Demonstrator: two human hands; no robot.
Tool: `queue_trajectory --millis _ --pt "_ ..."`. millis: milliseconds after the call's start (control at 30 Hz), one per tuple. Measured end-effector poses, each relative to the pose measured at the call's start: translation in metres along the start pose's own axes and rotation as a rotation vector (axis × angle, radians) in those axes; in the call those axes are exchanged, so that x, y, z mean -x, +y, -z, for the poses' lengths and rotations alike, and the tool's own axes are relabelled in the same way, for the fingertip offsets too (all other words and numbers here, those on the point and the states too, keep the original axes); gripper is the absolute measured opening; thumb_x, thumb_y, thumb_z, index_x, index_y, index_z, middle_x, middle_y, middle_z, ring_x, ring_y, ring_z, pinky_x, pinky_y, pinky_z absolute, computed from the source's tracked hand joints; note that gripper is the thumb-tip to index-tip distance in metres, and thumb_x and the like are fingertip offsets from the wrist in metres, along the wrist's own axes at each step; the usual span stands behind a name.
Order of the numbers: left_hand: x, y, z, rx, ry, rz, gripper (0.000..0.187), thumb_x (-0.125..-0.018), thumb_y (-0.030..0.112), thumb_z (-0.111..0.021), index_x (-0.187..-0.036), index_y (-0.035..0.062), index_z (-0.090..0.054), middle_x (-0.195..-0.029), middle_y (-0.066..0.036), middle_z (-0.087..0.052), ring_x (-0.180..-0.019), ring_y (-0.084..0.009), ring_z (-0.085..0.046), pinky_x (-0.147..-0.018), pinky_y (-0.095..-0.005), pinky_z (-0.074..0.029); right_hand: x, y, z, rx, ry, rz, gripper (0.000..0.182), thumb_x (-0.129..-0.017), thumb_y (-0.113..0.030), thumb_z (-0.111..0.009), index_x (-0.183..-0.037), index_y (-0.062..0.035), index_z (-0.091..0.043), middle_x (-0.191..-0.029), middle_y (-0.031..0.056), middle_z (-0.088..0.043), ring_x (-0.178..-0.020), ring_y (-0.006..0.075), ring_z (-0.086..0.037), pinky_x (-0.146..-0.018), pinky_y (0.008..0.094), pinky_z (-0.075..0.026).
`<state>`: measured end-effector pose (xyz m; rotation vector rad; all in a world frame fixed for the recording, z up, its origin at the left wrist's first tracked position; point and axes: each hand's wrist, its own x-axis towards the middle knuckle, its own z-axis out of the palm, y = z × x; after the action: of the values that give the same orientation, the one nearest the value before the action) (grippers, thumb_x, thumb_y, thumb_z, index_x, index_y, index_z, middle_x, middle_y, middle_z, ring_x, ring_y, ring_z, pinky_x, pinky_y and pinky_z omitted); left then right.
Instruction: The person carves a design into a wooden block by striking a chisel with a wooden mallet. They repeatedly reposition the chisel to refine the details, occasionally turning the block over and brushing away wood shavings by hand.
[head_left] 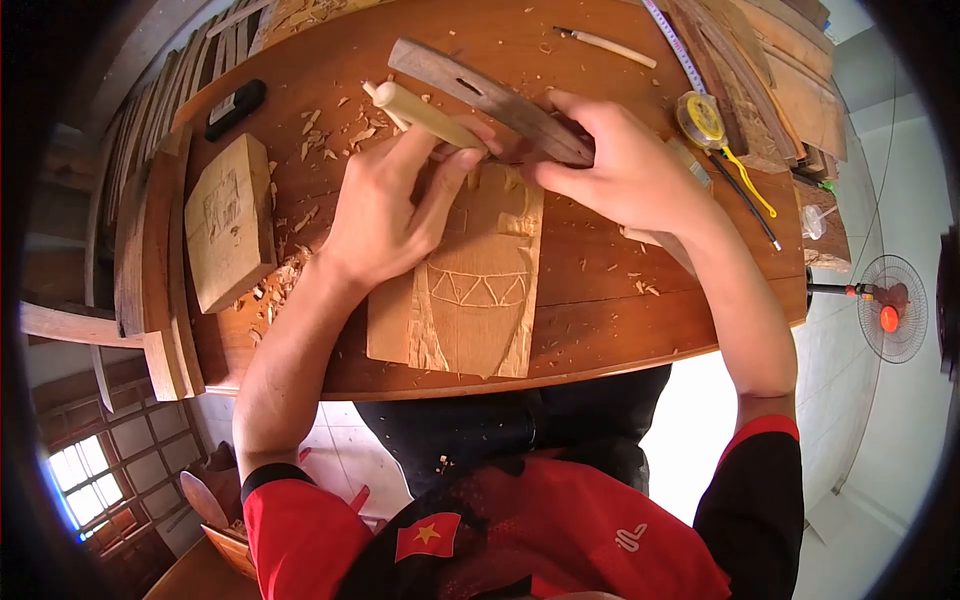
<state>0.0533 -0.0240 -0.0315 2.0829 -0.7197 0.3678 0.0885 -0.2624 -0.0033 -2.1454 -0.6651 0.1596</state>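
A flat wooden board (478, 300) with a carved zigzag band lies near the table's front edge. Over its far end, my left hand (400, 195) is closed round a tool with a pale round wooden handle (415, 112); its tip is hidden. My right hand (625, 165) grips the near end of a dark wooden block with a slot (480, 98), which slants up to the left. Both hands are close together, with the block's near end beside the tool. A second pale stick shows beside the round handle.
At the left lie a thick carved block (230, 222) and a black case (236, 110). A yellow tape measure (702, 120), a black pen-like tool (745, 188) and a pale-handled tool (610, 47) are at the right. Wood shavings (290, 275) are scattered about.
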Motion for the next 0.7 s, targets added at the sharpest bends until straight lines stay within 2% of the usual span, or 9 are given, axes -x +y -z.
queue_trajectory --millis 33,100,200,267,367,467,600,700 --pt "0.001 -0.001 -0.002 -0.028 -0.005 -0.018 0.016 -0.1 -0.003 -0.058 -0.114 -0.0021 -0.066 -0.107 -0.012 -0.075 -0.089 -0.0221 -0.074 -0.081 -0.0319 -0.057 -0.002 -0.008 0.006 0.063 -0.077 -0.091 0.037 -0.085 -0.018 -0.074 -0.114 0.0038 -0.065 -0.08 0.0224 -0.066 -0.072 0.0356 -0.063 -0.07 0.0418 -0.049" --pt "0.0 -0.003 -0.001 -0.091 -0.015 -0.054 0.013 -0.1 -0.003 -0.058 -0.111 -0.0028 -0.065 -0.107 -0.012 -0.075 -0.088 -0.0222 -0.073 -0.079 -0.0321 -0.057 0.0 -0.005 0.001 0.077 -0.022 -0.031 0.035 -0.084 -0.017 -0.075 -0.112 0.0026 -0.066 -0.079 0.0223 -0.065 -0.073 0.0356 -0.064 -0.071 0.0418 -0.05" --pt "0.0 -0.006 -0.004 -0.105 0.044 -0.073 0.014 -0.096 0.008 -0.067 -0.11 0.0058 -0.067 -0.092 -0.012 -0.074 -0.079 -0.0305 -0.073 -0.069 -0.0389 -0.058 0.005 0.0 -0.005 0.069 0.062 0.022 0.032 -0.082 -0.016 -0.077 -0.108 0.002 -0.067 -0.079 0.0224 -0.064 -0.071 0.0353 -0.063 -0.07 0.0411 -0.049" --pt "0.001 -0.006 -0.002 -0.123 0.019 -0.07 0.011 -0.098 0.0 -0.061 -0.109 0.0004 -0.065 -0.101 -0.012 -0.074 -0.084 -0.0265 -0.073 -0.074 -0.0345 -0.057 0.005 -0.004 -0.005 0.075 0.08 0.004 0.033 -0.082 -0.016 -0.077 -0.106 0.0034 -0.067 -0.079 0.0228 -0.064 -0.071 0.0355 -0.063 -0.07 0.0405 -0.049" --pt "0.001 -0.004 -0.002 -0.129 0.0 -0.049 0.012 -0.099 -0.005 -0.058 -0.109 -0.0022 -0.064 -0.105 -0.012 -0.074 -0.086 -0.0248 -0.073 -0.077 -0.0328 -0.057 0.002 -0.007 -0.001 0.043 -0.038 -0.13 0.028 -0.084 -0.006 -0.075 -0.11 0.003 -0.066 -0.09 0.0043 -0.067 -0.086 0.0096 -0.06 -0.081 0.0286 -0.05" --pt "0.0 -0.002 -0.003 -0.137 0.003 -0.036 0.013 -0.099 -0.005 -0.058 -0.109 -0.002 -0.064 -0.103 -0.013 -0.074 -0.086 -0.0248 -0.074 -0.077 -0.033 -0.058 0.001 -0.001 -0.006 -0.02 0.017 -0.068 0.032 -0.082 -0.014 -0.074 -0.105 0.007 -0.065 -0.077 0.0212 -0.063 -0.069 0.028 -0.062 -0.069 0.0383 -0.049" --pt "0.001 0.001 -0.004 -0.186 -0.014 0.015 0.013 -0.099 -0.004 -0.058 -0.11 -0.0011 -0.065 -0.101 -0.012 -0.074 -0.085 -0.0237 -0.074 -0.075 -0.0322 -0.058 0.002 0.0 -0.011 -0.027 0.051 -0.094 0.031 -0.083 -0.014 -0.073 -0.105 0.0065 -0.065 -0.076 0.0187 -0.061 -0.069 0.0237 -0.058 -0.069 0.0375 -0.048" --pt "0.0 0.0 -0.005 -0.209 -0.018 -0.035 0.012 -0.099 -0.003 -0.058 -0.109 -0.0007 -0.065 -0.1 -0.011 -0.074 -0.085 -0.0227 -0.074 -0.075 -0.0312 -0.058 0.003 -0.002 -0.008 -0.032 0.032 -0.11 0.031 -0.084 -0.015 -0.074 -0.105 0.0066 -0.065 -0.076 0.0176 -0.061 -0.069 0.0229 -0.058 -0.07 0.0372 -0.048"
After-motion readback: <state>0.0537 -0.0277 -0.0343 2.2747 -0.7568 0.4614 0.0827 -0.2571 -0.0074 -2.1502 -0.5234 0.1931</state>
